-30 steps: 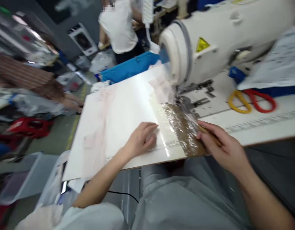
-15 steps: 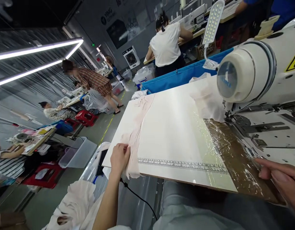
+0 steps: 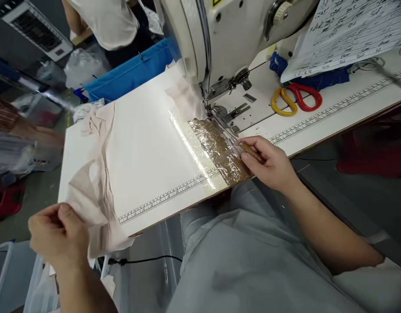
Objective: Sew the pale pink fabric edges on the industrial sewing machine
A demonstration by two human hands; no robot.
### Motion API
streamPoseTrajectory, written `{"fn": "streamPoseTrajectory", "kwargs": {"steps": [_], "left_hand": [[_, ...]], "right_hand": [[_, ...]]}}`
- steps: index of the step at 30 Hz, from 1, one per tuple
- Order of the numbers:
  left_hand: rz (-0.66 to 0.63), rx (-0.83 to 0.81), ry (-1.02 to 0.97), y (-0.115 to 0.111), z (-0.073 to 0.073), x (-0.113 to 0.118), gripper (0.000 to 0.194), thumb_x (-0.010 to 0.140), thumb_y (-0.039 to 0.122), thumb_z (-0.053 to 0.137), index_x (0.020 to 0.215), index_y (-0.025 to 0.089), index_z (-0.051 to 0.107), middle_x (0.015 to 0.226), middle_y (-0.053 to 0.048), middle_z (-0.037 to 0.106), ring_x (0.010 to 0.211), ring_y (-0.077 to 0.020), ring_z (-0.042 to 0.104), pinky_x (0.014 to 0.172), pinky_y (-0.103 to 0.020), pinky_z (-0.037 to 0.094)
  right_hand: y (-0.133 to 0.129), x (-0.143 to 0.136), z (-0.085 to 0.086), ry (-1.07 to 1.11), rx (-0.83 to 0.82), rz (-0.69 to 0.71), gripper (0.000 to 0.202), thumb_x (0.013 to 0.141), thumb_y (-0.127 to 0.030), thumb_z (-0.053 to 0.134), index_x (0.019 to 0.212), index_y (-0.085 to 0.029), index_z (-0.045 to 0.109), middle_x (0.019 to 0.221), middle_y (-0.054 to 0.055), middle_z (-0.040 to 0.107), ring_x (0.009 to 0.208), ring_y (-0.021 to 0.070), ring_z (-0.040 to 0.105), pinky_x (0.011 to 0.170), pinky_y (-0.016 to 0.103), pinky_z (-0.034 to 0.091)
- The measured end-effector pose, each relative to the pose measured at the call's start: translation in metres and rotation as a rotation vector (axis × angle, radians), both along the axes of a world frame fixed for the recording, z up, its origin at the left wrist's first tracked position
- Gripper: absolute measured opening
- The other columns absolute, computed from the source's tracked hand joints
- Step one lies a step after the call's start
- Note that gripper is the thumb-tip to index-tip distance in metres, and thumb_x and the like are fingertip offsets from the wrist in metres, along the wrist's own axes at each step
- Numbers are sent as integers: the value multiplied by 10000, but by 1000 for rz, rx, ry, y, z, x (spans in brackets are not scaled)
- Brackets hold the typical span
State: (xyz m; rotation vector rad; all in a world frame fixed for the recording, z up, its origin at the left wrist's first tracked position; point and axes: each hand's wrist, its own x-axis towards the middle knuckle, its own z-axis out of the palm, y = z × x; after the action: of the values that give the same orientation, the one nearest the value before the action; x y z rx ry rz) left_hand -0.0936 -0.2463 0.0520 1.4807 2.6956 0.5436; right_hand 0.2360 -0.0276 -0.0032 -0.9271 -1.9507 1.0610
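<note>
My left hand [image 3: 60, 234] is closed at the table's left front corner, pinching the edge of a pale pink fabric piece [image 3: 89, 191]. More of that fabric lies in loose folds along the table's left side. My right hand [image 3: 269, 163] is wrapped around a wooden-handled awl [image 3: 252, 152], whose thin metal shaft points toward the needle area. Ahead of it stands a white sewing machine [image 3: 233, 39]. Another pale pink fabric piece [image 3: 185, 98] lies beside the presser foot, partly hidden behind the machine head.
The white table [image 3: 145, 148] has a printed ruler along its front edge and a brown taped strip [image 3: 216, 152]. Scissors [image 3: 296, 100] with yellow and red handles lie right of the machine, near a handwritten sheet [image 3: 357, 39]. Behind hangs a blue cloth trough [image 3: 128, 69]; a person [image 3: 105, 21] sits beyond.
My view has swung right and down. My left hand has lifted an edge of the pink fabric off the table. My right hand has come fully into view with the awl.
</note>
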Motion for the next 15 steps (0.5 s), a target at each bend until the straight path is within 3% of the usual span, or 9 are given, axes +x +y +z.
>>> {"fn": "streamPoseTrajectory", "kwargs": {"steps": [2, 4, 7, 10, 13, 15], "left_hand": [[-9, 64, -13, 10, -4, 17, 232, 884, 359, 502, 992, 196, 626, 779, -29, 650, 710, -174, 618, 624, -251, 480], [-29, 139, -16, 19, -7, 31, 220, 898, 358, 493, 986, 200, 618, 768, -18, 652, 658, -155, 608, 591, -238, 473], [-163, 253, -33, 35, -9, 55, 193, 932, 324, 449, 939, 212, 607, 747, -7, 661, 577, -128, 585, 537, -224, 457], [-522, 138, -131, 53, -10, 95, 243, 961, 277, 383, 917, 226, 617, 753, -21, 685, 635, -139, 626, 580, -233, 480], [-869, -51, -143, 67, -21, 144, 285, 944, 260, 403, 719, 223, 573, 615, -6, 626, 546, -139, 574, 542, -252, 449], [-1065, -131, -168, 68, -29, 171, 240, 923, 257, 460, 715, 225, 575, 600, 1, 617, 523, -137, 562, 507, -257, 443]], "right_hand": [[-4, -2, 4, 52, -74, 41, 223, 951, -386, 539, 1039, -200, 626, 581, -55, 452, 442, 94, 377, 418, 233, 324], [-10, -6, 8, 142, -237, 151, 263, 975, -407, 506, 1088, -196, 615, 629, -35, 531, 455, 100, 473, 419, 226, 388], [-24, -19, 10, 241, -529, 389, 383, 999, -425, 470, 1307, -204, 522, 984, 86, 690, 752, 175, 705, 593, 270, 572], [-34, -41, 11, 249, -651, 560, 431, 995, -437, 472, 1376, -234, 485, 1151, 114, 675, 935, 210, 713, 769, 348, 609], [-40, -63, 13, 257, -701, 622, 420, 951, -477, 538, 1278, -214, 549, 1072, 88, 682, 884, 207, 714, 799, 372, 599], [-41, -69, 14, 258, -730, 616, 409, 913, -512, 578, 1148, -178, 585, 955, 60, 670, 754, 178, 702, 730, 344, 595]]}}
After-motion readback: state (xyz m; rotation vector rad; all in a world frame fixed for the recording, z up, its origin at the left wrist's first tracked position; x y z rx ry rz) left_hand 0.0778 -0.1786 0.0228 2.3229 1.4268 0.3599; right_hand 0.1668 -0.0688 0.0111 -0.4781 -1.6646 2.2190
